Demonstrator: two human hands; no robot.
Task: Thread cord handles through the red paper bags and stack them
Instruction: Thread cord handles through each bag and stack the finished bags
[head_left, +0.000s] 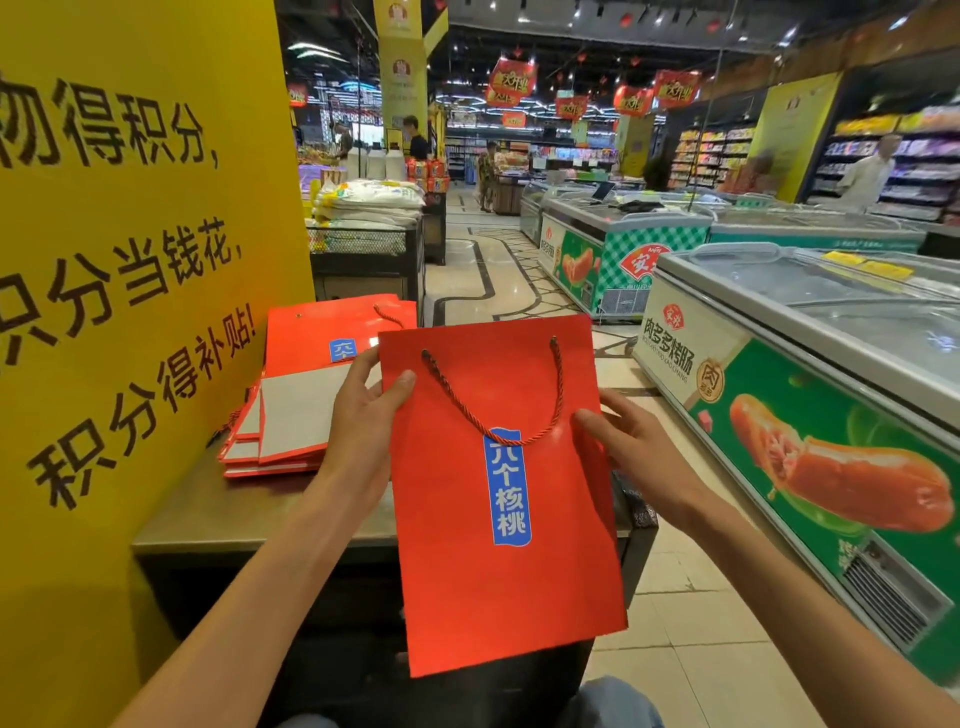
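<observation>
Red paper bag (498, 519) edges between left hand (363, 415), right hand (634, 447)

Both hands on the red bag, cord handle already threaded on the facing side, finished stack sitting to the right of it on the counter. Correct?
Not quite. The head view shows the stack of bags on the counter to the left of the held red bag, not the right. The rest stands: left hand and right hand both hold the bag, and the cord handle is threaded on the facing side.
</observation>
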